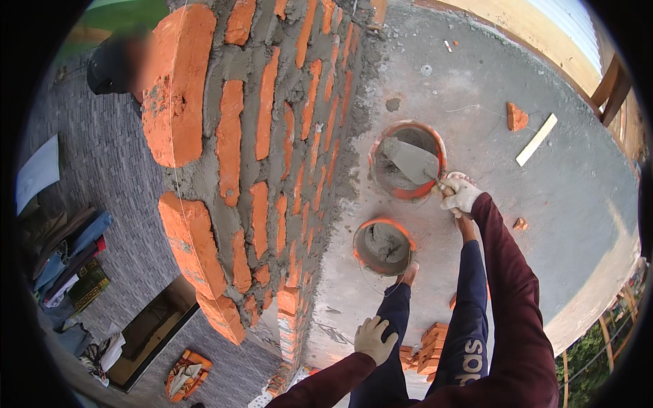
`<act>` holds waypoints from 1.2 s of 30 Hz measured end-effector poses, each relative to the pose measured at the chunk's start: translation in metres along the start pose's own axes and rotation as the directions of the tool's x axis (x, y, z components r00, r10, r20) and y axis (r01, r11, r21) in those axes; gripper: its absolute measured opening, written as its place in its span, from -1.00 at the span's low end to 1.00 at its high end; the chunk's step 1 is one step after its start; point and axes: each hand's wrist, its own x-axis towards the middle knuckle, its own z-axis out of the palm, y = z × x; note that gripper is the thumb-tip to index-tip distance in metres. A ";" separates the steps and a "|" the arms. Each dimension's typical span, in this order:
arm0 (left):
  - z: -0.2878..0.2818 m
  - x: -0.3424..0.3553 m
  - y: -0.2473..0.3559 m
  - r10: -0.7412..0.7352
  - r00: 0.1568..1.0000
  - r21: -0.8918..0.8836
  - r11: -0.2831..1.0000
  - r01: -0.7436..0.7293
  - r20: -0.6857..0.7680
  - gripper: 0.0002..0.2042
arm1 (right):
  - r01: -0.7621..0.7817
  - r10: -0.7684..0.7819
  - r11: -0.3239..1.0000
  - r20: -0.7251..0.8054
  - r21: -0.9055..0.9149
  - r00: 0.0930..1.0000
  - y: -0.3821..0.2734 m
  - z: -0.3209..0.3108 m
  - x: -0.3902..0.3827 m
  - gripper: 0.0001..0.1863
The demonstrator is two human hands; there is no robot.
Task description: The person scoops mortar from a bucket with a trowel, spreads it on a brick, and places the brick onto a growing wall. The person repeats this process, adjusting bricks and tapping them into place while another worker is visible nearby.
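Observation:
My right hand (460,195), in a pale work glove, grips the handle of a trowel. The broad grey blade of the trowel (413,163) lies inside the larger orange bucket (441,146), over its mortar. Closer to me stands a smaller orange bucket (358,255) with a wire handle and some grey mortar at the bottom. My left hand (374,340), also gloved, hangs at my left knee with its fingers loosely bent and nothing seen in it. Left of the buckets rises a brick wall (262,143) with thick grey mortar joints.
A thin string (178,183) runs along the wall's outer bricks. On the concrete floor (476,102) lie a broken brick (517,117) and a pale wooden strip (537,140). Stacked bricks (433,347) sit by my legs. Beyond the wall is another person (122,64).

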 end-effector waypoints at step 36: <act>0.021 -0.018 -0.017 -0.065 0.995 -0.221 0.974 0.047 -0.071 -0.57 | -0.125 -0.647 -0.458 -0.233 0.880 0.726 -0.431 -0.012 -0.009 -0.30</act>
